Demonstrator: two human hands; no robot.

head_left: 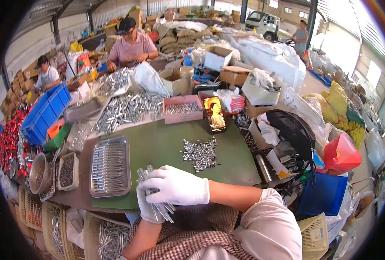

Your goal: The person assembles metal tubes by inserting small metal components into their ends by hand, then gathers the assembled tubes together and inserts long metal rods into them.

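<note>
Both my hands wear white gloves and meet at the near edge of the green table top (166,143). My left hand (148,208) grips a bundle of thin silver metal tubes (163,210) from below. My right hand (175,186) lies across the top of the same bundle, fingers curled over it. Just left of my hands stands a metal tray (110,167) filled with rows of the same tubes. A loose heap of short silver pieces (200,153) lies on the green surface beyond my hands.
A pink box (183,109) of metal parts and a large pile of silver tubes (125,108) lie further back. A lit phone (215,114) leans upright. A blue crate (45,113) and bins of small parts (66,172) stand left. Two people work at the far side.
</note>
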